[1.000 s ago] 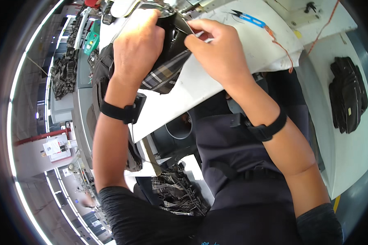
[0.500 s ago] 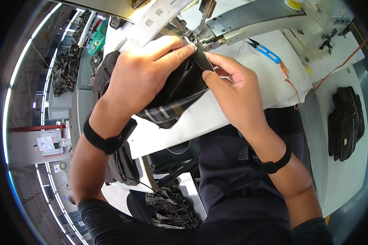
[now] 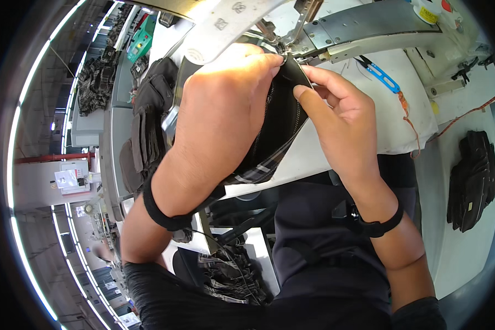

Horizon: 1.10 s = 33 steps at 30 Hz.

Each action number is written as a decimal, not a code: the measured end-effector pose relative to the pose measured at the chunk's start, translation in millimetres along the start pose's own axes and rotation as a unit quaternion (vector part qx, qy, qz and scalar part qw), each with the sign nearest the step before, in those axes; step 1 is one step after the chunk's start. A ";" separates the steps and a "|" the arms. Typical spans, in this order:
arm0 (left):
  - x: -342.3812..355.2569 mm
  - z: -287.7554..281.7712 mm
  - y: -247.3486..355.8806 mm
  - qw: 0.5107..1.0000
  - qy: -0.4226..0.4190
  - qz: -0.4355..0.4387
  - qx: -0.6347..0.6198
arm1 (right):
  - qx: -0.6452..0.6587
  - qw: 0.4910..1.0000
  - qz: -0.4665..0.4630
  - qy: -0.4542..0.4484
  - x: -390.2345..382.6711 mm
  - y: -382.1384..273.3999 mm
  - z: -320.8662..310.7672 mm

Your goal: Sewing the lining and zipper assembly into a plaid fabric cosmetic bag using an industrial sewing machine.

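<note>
A dark cloth piece [image 3: 280, 113] with stitched seams and a plaid strip at its lower edge lies under the needle area of a sewing machine [image 3: 368, 30]. My left hand [image 3: 225, 104] is on its left part, fingertips pressing the cloth close to the presser foot [image 3: 283, 47]. Under that hand and wrist, part of the cloth is hidden. On the right side, my right hand [image 3: 341, 110] pinches the cloth's edge between thumb and forefinger.
Blue thread snips [image 3: 382, 77] with an orange cord lie on the white table right of the hands. Dark folded pieces [image 3: 472, 181] rest at the far right, others [image 3: 151, 115] at the left. Plaid cloth [image 3: 234, 272] is heaped below the table.
The view has shifted, so the table and machine sit further right. My left hand has turned more upright over the cloth and covers more of it. The right hand keeps its pinch.
</note>
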<state>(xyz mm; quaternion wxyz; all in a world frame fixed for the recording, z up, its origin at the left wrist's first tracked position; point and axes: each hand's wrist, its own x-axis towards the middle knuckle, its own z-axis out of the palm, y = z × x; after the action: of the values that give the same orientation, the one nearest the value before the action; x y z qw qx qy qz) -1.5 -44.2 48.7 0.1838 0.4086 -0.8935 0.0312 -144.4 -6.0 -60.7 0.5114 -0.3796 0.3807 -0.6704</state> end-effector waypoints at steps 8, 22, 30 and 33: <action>-6.8 27.5 35.8 0.986 0.106 -0.120 -0.051 | -0.028 1.000 -0.012 0.001 5.2 -3.7 -0.9; -18.1 42.7 78.6 0.974 0.135 -0.183 0.019 | 0.129 0.989 0.074 -0.003 1.2 -11.0 -3.5; -57.1 45.2 93.8 0.986 0.085 -0.142 -0.010 | -0.107 0.991 -0.035 -0.074 -19.6 -5.3 -31.3; -71.1 53.3 95.5 0.988 0.123 -0.098 -0.010 | -0.166 0.983 -0.069 -0.046 -40.8 -0.3 -42.0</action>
<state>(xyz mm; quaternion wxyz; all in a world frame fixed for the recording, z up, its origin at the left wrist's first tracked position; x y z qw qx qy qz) -45.9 59.4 -17.1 0.2981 0.4853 -0.8201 0.0545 -174.6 39.0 -83.0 0.4108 -0.5149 0.4360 -0.6132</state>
